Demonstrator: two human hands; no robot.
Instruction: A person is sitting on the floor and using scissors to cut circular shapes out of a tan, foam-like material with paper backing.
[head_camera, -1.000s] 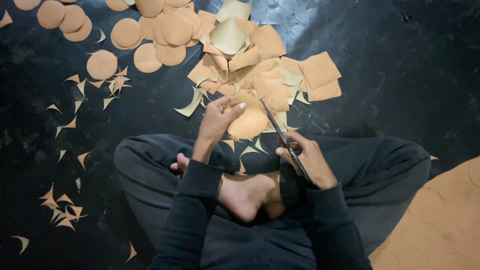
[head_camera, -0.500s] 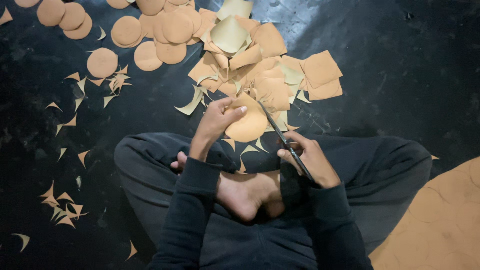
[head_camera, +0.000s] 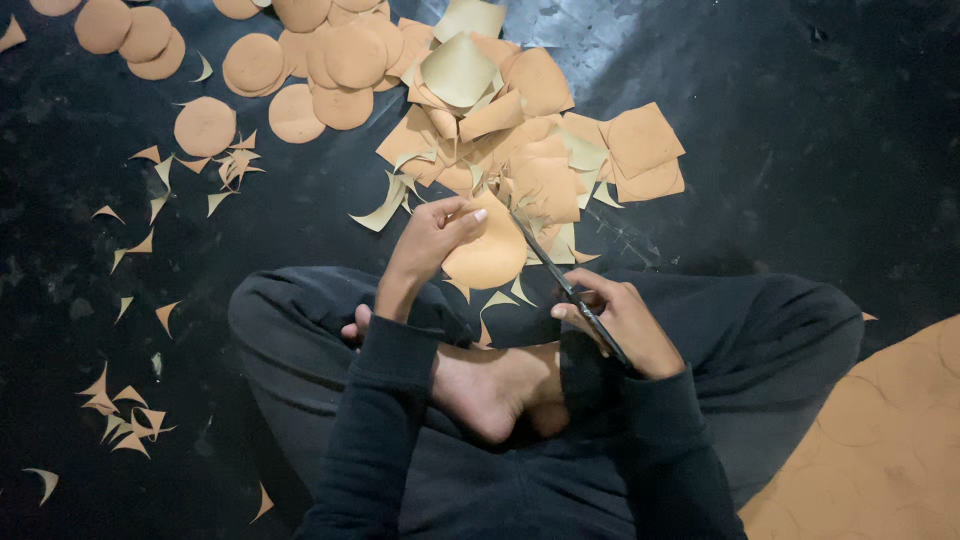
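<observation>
We note the left hand (head_camera: 432, 240) pinching a tan disc (head_camera: 490, 255) above the lap, the right hand (head_camera: 618, 322) gripping scissors (head_camera: 560, 280); blades near fingertips risk a nick.

No package, label, sign or screen shows anywhere on the dark floor, so far as the dim light lets one tell.

Tan paper discs (head_camera: 255, 62) and squares (head_camera: 640, 140) lie on a black floor (head_camera: 800, 150); some pieces look paler, perhaps olive. Dark sleeves (head_camera: 380, 400), dark scissors (head_camera: 570, 290).
</observation>
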